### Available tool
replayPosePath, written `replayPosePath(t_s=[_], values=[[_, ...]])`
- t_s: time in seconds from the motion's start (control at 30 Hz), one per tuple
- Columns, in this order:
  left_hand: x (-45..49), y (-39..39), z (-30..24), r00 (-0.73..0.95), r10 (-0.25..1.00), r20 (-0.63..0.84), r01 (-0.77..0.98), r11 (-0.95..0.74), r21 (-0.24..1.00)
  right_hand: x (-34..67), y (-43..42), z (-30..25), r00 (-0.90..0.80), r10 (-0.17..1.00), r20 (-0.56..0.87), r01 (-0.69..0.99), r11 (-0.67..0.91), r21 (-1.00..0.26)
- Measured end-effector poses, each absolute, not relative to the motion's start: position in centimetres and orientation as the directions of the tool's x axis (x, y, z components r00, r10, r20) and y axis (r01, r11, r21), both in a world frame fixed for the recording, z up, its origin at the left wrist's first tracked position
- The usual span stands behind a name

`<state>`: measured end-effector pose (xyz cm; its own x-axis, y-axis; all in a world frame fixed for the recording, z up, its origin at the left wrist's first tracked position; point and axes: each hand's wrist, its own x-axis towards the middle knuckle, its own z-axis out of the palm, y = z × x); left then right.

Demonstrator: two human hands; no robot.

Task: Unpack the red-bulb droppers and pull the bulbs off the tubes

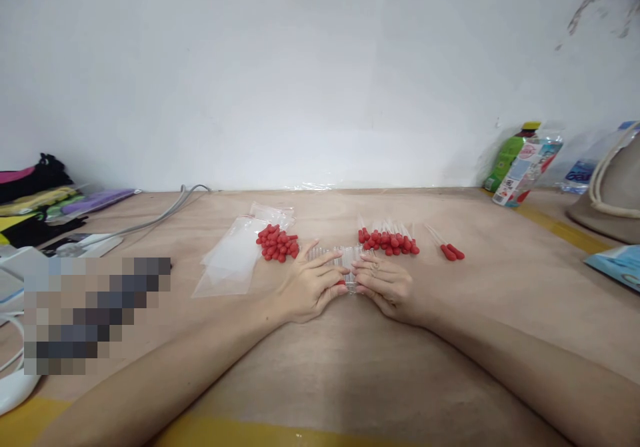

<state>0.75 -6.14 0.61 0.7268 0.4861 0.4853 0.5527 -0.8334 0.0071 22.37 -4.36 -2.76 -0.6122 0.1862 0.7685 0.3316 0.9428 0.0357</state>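
- Several clear tubes [349, 258], laid side by side on the table [320, 373], at mid-table between and partly under the two hands (exact count hidden by the fingers).
- One red bulb [342, 282], small, at the near edge of the tubes, between the left thumb and forefinger.
- One left hand [313, 283], palm down, thumb and forefinger pinching the red bulb, other fingers spread over the tubes.
- One right hand [385, 283], fingertips on the right side of the tubes, thumb tucked low; whether it grips a tube cannot be told.
- One heap of loose red bulbs [277, 243], just beyond the left hand.
- One row of assembled droppers [391, 240], red ends toward the person, beyond the right hand.
- Two separate droppers [453, 252], side by side, to the right of the row.
- Some clear plastic bags [227, 260], overlapping, left of the heap and partly under it.
- One grey cable [170, 215], curving over the table at left.
- One purple packet [103, 200], far left, near the wall [320, 80].
- Two bottles, one green [506, 163], one pale-labelled [525, 175], leaning at right.
- One blue packet [617, 265], at the right edge (partly cut off).
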Motion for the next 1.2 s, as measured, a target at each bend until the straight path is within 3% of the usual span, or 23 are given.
replayPosePath(t_s=[0.4, 0.5, 0.6, 0.73, 0.83, 0.93, 1.1, 1.2], values=[[0.2, -6.6, 0.8, 0.738, 0.430, 0.521, 0.530, -0.846, -0.053, 23.6, -5.5, -2.0, -0.611, 0.182, 0.771, 0.330, 0.943, 0.038], [-1.2, -6.4, 0.8, 0.675, 0.506, 0.537, 0.612, -0.791, -0.023, 24.8, -5.2, -1.7, -0.536, 0.283, 0.795, 0.431, 0.902, -0.031], [-2.5, -5.6, 0.7, 0.563, 0.578, 0.591, 0.698, -0.715, 0.035, 25.8, -4.8, -1.7, -0.421, 0.433, 0.797, 0.641, 0.764, -0.077], [-3.4, -3.9, 1.3, 0.339, 0.645, 0.684, 0.758, -0.618, 0.207, 26.1, -4.7, -1.9, -0.290, 0.570, 0.769, 0.822, 0.560, -0.106], [-4.3, -2.6, 2.3, 0.170, 0.722, 0.671, 0.788, -0.508, 0.347, 25.9, -4.8, -1.9, -0.213, 0.653, 0.726, 0.866, 0.471, -0.170], [-5.7, -1.6, 3.2, 0.073, 0.776, 0.626, 0.816, -0.407, 0.410, 25.8, -5.0, -1.8, -0.210, 0.704, 0.679, 0.879, 0.440, -0.185], [-7.3, -0.3, 4.2, 0.062, 0.841, 0.537, 0.847, -0.329, 0.417, 25.6, -5.3, -1.8, -0.220, 0.717, 0.662, 0.870, 0.451, -0.199], [-7.2, 0.7, 4.7, 0.078, 0.867, 0.491, 0.892, -0.281, 0.354, 25.3, -5.3, -1.7, -0.271, 0.699, 0.661, 0.846, 0.501, -0.183]])
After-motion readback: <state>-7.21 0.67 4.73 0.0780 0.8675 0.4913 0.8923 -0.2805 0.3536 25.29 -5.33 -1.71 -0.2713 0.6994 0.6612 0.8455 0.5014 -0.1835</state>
